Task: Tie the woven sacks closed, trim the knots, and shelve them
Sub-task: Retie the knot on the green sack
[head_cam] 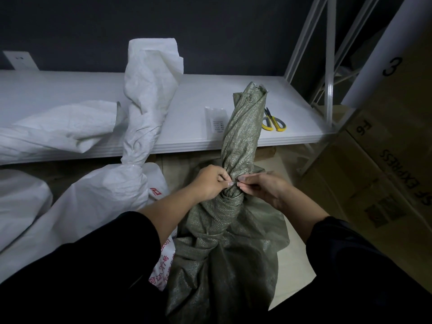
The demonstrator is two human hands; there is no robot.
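Observation:
A green woven sack (224,258) stands on the floor in front of me, its neck twisted into a tall rope (243,136) that rises past the shelf edge. My left hand (210,183) grips the twisted neck from the left. My right hand (261,188) pinches at the same spot from the right, fingertips meeting the left thumb; whatever thin tie lies between them is too small to make out. A white woven sack (100,202) with a twisted, bound neck (145,108) stands to the left. Yellow-handled scissors (273,121) lie on the white shelf (70,90).
A small clear packet (216,122) lies on the shelf beside the green neck. Another white sack (58,129) rests on the shelf's left part. Cardboard boxes (374,174) stand at the right behind the white rack upright (329,66).

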